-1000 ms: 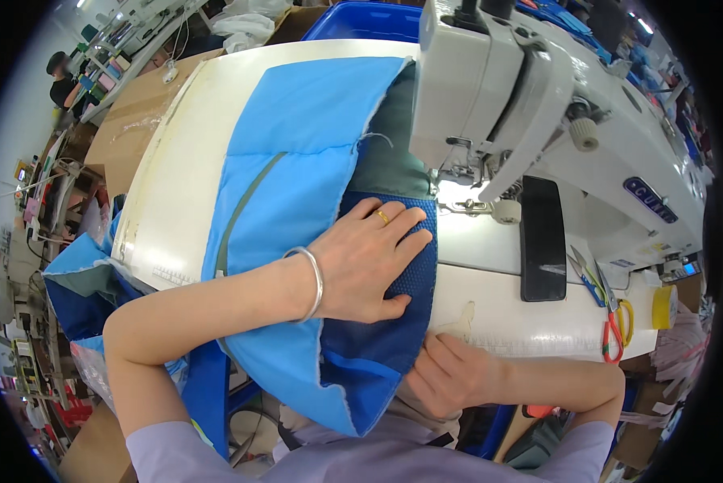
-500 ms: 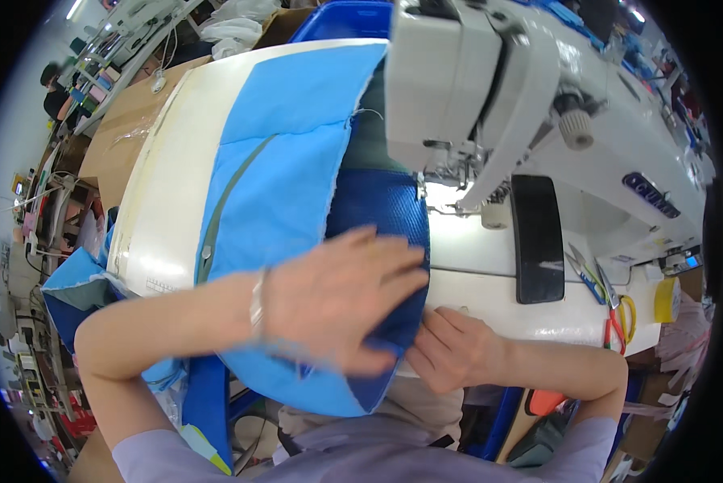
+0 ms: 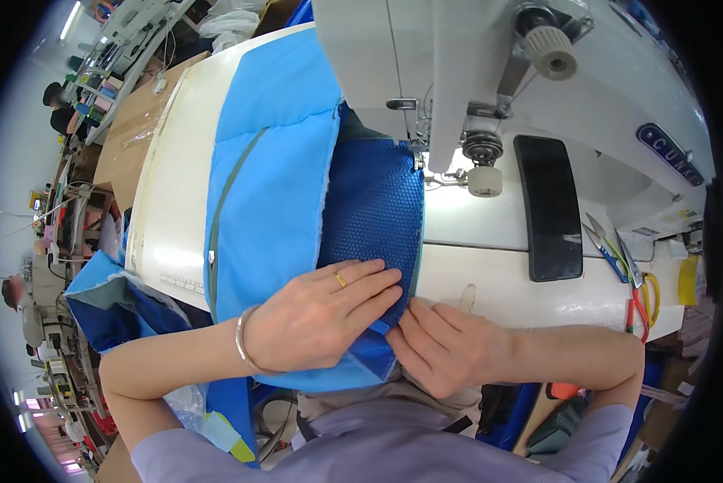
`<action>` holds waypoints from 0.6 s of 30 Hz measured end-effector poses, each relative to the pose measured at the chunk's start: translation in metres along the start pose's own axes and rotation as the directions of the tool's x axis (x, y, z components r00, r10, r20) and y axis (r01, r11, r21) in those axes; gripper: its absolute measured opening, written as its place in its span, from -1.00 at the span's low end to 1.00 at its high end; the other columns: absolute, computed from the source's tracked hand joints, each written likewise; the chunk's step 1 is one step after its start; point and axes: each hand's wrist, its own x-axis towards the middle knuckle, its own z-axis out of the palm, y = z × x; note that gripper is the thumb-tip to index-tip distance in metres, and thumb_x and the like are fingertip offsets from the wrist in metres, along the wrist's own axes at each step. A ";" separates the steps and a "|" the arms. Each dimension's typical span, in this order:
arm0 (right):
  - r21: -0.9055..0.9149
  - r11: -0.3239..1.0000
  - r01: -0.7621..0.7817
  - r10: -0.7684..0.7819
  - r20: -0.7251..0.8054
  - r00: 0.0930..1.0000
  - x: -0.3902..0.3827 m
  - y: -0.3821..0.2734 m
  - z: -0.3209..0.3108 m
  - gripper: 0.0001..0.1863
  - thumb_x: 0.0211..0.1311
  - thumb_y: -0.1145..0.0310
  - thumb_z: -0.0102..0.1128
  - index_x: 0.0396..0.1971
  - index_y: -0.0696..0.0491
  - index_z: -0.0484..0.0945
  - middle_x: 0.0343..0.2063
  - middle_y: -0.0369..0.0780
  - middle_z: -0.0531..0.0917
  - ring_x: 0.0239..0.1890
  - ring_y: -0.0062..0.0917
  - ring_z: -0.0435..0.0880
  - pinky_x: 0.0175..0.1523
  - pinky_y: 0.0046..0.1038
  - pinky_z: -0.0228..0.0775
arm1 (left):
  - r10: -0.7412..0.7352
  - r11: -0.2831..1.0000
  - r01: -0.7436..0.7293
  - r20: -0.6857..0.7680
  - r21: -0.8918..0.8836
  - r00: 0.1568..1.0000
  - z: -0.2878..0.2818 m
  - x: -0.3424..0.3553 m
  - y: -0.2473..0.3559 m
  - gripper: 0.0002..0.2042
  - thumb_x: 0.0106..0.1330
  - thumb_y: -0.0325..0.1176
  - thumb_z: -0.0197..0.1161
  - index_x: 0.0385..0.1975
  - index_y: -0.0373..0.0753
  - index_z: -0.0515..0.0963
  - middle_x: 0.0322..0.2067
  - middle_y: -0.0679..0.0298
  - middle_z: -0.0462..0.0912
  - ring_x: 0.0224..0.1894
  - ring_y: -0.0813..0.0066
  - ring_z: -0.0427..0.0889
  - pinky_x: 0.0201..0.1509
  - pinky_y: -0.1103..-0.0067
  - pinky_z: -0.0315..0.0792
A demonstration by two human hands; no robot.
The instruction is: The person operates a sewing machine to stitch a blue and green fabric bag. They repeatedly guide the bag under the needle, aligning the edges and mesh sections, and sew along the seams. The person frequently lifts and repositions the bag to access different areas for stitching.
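A dark blue textured fabric panel [image 3: 373, 201] lies on the white sewing table, its far right corner at the presser foot [image 3: 419, 157] of a sewing machine [image 3: 466, 72]. Joined along its left side is light blue fabric [image 3: 277, 209] with a grey-green strip resembling a zipper. My left hand [image 3: 321, 314], ringed and wearing a bangle, rests flat on the near part of the panel, fingers stretched toward its right edge. Beside it, my right hand [image 3: 454, 346] pinches that edge at the near right, where the cloth is folded. My right fingertips are partly hidden by the cloth.
Right of the needle lies a black phone-like slab [image 3: 551, 209]. Farther right are snips [image 3: 607, 245], scissors with red and yellow handles [image 3: 639, 290] and a yellow roll [image 3: 689, 278]. More blue fabric pieces [image 3: 128, 310] hang at the table's left edge. Cardboard [image 3: 144, 129] stands beyond.
My left hand, blurred in motion before, has settled flat on the dark blue panel. My right hand keeps its pinch on the edge. The whole view has shifted slightly.
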 end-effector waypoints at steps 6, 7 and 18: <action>-0.014 0.999 0.035 -0.035 0.002 0.999 0.001 0.000 -0.001 -0.71 0.09 0.34 0.24 -0.33 0.28 0.71 -0.38 -0.02 0.72 -0.27 -0.24 0.73 -0.18 -0.44 0.55 | -0.028 0.999 0.029 -0.064 0.016 0.998 0.007 0.001 0.006 -0.52 -0.01 -0.50 0.29 0.02 -0.44 0.62 0.10 -0.02 0.63 0.11 0.02 0.67 0.17 0.28 0.60; -0.010 1.000 0.027 -0.027 0.001 1.000 0.000 -0.001 0.000 -0.71 0.10 0.34 0.24 -0.32 0.27 0.71 -0.38 -0.02 0.72 -0.26 -0.25 0.73 -0.17 -0.44 0.55 | -0.026 0.999 0.028 -0.071 0.023 0.997 0.008 0.001 0.006 -0.52 0.00 -0.50 0.29 0.02 -0.44 0.62 0.09 -0.01 0.63 0.10 0.03 0.68 0.17 0.28 0.60; 0.011 0.994 -0.111 0.109 0.105 0.988 0.000 0.008 0.001 -0.63 0.15 0.30 0.24 -0.14 0.25 0.70 -0.18 0.00 0.71 -0.05 -0.20 0.70 0.02 -0.35 0.56 | 0.064 0.993 -0.060 -0.032 0.101 0.997 0.005 0.026 -0.024 -0.59 -0.03 -0.41 0.32 -0.14 -0.48 0.61 -0.10 0.08 0.60 -0.05 0.19 0.58 0.12 0.43 0.46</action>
